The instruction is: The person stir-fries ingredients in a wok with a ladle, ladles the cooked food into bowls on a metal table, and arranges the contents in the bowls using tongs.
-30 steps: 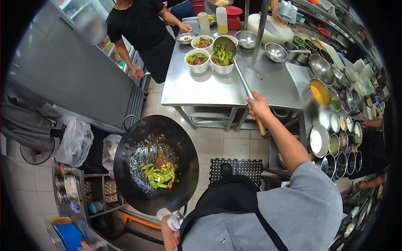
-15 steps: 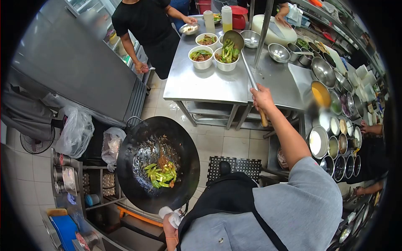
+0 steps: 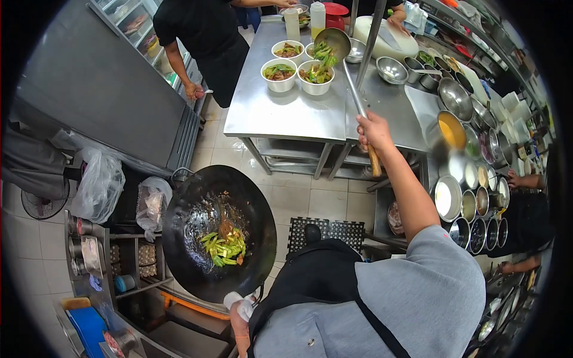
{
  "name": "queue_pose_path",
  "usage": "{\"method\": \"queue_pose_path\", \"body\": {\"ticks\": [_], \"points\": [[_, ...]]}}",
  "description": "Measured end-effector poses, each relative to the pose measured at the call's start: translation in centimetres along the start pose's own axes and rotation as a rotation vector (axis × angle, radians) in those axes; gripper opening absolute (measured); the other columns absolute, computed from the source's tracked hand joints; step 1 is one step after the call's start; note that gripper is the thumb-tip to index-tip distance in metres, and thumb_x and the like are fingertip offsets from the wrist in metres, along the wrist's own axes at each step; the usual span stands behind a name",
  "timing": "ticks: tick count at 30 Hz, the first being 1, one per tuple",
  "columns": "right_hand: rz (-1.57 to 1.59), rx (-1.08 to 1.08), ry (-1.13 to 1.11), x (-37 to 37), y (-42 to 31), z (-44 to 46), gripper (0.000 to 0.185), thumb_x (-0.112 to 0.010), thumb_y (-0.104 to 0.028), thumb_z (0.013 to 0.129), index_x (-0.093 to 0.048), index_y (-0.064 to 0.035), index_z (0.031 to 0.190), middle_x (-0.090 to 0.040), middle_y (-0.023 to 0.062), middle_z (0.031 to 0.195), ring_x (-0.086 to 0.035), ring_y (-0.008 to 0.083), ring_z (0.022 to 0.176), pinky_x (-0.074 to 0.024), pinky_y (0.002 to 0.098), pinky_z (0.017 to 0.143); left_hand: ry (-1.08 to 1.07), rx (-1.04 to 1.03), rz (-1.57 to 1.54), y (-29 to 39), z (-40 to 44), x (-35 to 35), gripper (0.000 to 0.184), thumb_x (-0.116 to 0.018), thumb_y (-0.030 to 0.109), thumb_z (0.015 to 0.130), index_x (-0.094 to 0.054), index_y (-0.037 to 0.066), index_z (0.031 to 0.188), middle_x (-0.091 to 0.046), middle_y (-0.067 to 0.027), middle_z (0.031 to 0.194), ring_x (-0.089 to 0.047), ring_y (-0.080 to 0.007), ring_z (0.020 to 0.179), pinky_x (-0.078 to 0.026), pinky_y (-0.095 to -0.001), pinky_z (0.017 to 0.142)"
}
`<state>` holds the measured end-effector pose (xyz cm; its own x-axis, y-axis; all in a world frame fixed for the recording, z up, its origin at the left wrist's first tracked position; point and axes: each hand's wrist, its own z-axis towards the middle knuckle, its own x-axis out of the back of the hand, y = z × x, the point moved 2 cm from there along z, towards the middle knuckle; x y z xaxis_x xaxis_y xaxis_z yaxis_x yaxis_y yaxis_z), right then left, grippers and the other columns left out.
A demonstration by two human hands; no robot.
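Observation:
My right hand (image 3: 374, 129) is closed round the long handle of a ladle (image 3: 354, 89), held out over the steel table. Green vegetables (image 3: 325, 53) drop from its tilted bowl into a white bowl (image 3: 314, 89) of meat and greens. Several such bowls stand grouped there, among them a filled white bowl (image 3: 279, 85) to the left. Low in front, my left hand (image 3: 240, 322) grips the near handle of a large black wok (image 3: 179, 253) through a white cloth (image 3: 239, 304). Sliced greens (image 3: 224, 246) and brown sauce lie in the wok, tilted toward me.
Across the steel table (image 3: 286, 122), a person in black (image 3: 200, 48) stands at the left. Two squeeze bottles (image 3: 317, 17) and a red container (image 3: 335, 15) are at the back. A metal post (image 3: 373, 45) rises beside the ladle. Ingredient pans (image 3: 447, 200) crowd the right counter.
The ladle has tipped, and its greens now fall into the white bowl. My view has shifted slightly. The other person's hand at the back has moved farther along the table. My left hand keeps its grip.

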<state>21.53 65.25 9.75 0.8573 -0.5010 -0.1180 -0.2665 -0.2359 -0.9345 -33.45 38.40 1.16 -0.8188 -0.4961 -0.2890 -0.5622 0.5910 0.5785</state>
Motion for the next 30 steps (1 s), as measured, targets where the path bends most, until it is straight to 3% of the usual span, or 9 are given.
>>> {"method": "queue_pose_path", "body": {"ticks": [3, 7, 12, 15, 19, 21, 24, 28, 30], "points": [[-0.081, -0.002, -0.010, -0.1, 1.4, 0.3, 0.030, -0.055, -0.017, 0.092, -0.052, -0.0058, 0.119, -0.043, -0.0020, 0.060, -0.040, 0.0075, 0.041, -0.0323, 0.0245, 0.033, 0.026, -0.127, 0.280, -0.4, 0.4, 1.2, 0.018, -0.054, 0.017, 0.081, -0.055, 0.001, 0.090, -0.061, -0.0121, 0.082, -0.063, -0.0243, 0.074, -0.052, -0.0321, 0.068], [-0.116, -0.003, -0.007, -0.5, 1.8, 0.7, 0.031, -0.055, -0.016, 0.091, -0.052, -0.0050, 0.119, -0.043, -0.0012, 0.060, -0.041, 0.0086, 0.040, -0.0324, 0.0257, 0.032, -0.007, -0.025, 0.101, -0.4, 0.5, 0.7, 0.018, -0.054, 0.017, 0.082, -0.056, 0.001, 0.089, -0.061, -0.0109, 0.082, -0.063, -0.0231, 0.075, -0.051, -0.0309, 0.067], [-0.286, 0.055, 0.000, 0.0, 2.8, 1.4, 0.031, -0.057, -0.016, 0.089, -0.054, -0.0040, 0.117, -0.043, -0.0003, 0.057, -0.042, 0.0098, 0.038, -0.0319, 0.0268, 0.031, 0.083, -0.155, 0.373, -0.5, 0.8, 1.5, 0.019, -0.051, 0.017, 0.084, -0.057, -0.001, 0.088, -0.061, -0.0095, 0.082, -0.063, -0.0219, 0.076, -0.050, -0.0306, 0.068], [-0.256, 0.025, 0.033, -0.8, 2.0, 1.2, 0.030, -0.057, -0.016, 0.089, -0.055, -0.0035, 0.116, -0.043, -0.0001, 0.055, -0.042, 0.0102, 0.038, -0.0315, 0.0275, 0.030, 0.003, -0.029, 0.082, -1.8, 2.7, 4.2, 0.019, -0.050, 0.017, 0.084, -0.056, -0.001, 0.088, -0.061, -0.0100, 0.082, -0.062, -0.0221, 0.078, -0.050, -0.0306, 0.071], [-0.205, 0.025, 0.085, -0.6, 1.9, 2.4, 0.028, -0.057, -0.015, 0.089, -0.055, -0.0039, 0.114, -0.044, -0.0002, 0.057, -0.042, 0.0096, 0.039, -0.0328, 0.0269, 0.032, 0.049, 0.003, 0.068, -0.5, 0.6, -0.3, 0.021, -0.051, 0.017, 0.083, -0.056, -0.002, 0.089, -0.060, -0.0110, 0.082, -0.062, -0.0230, 0.080, -0.050, -0.0310, 0.073], [-0.169, 0.022, 0.071, -0.2, 2.0, 3.2, 0.029, -0.057, -0.015, 0.089, -0.054, -0.0045, 0.116, -0.044, -0.0002, 0.058, -0.041, 0.0093, 0.040, -0.0332, 0.0266, 0.032, -0.002, 0.042, -0.119, -0.6, 0.4, -1.2, 0.022, -0.051, 0.018, 0.082, -0.056, -0.002, 0.089, -0.061, -0.0124, 0.084, -0.062, -0.0242, 0.080, -0.050, -0.0312, 0.074], [-0.185, 0.006, 0.055, 0.0, 1.3, 3.7, 0.034, -0.057, -0.016, 0.089, -0.052, -0.0059, 0.120, -0.045, -0.0006, 0.060, -0.040, 0.0086, 0.041, -0.0333, 0.0259, 0.033, -0.028, 0.071, -0.095, -1.4, 1.1, 0.6, 0.023, -0.050, 0.018, 0.082, -0.057, -0.002, 0.090, -0.062, -0.0131, 0.085, -0.063, -0.0240, 0.081, -0.050, -0.0311, 0.074], [0.023, -0.025, 0.015, 0.6, 0.8, 4.5, 0.030, -0.057, -0.017, 0.090, -0.051, -0.0065, 0.118, -0.045, -0.0010, 0.062, -0.039, 0.0081, 0.041, -0.0319, 0.0253, 0.033, 0.019, 0.057, 0.013, -2.4, 2.0, 3.0, 0.025, -0.049, 0.019, 0.083, -0.058, -0.002, 0.092, -0.063, -0.0132, 0.087, -0.063, -0.0236, 0.080, -0.050, -0.0303, 0.074], [0.048, -0.073, -0.012, 0.8, 0.7, 4.0, 0.034, -0.057, -0.016, 0.090, -0.051, -0.0065, 0.122, -0.045, -0.0004, 0.061, -0.039, 0.0082, 0.040, -0.0305, 0.0248, 0.032, -0.058, -0.028, 0.156, -3.7, 3.6, 5.4, 0.026, -0.049, 0.020, 0.083, -0.060, -0.002, 0.092, -0.064, -0.0131, 0.087, -0.063, -0.0232, 0.080, -0.049, -0.0294, 0.073]]}}
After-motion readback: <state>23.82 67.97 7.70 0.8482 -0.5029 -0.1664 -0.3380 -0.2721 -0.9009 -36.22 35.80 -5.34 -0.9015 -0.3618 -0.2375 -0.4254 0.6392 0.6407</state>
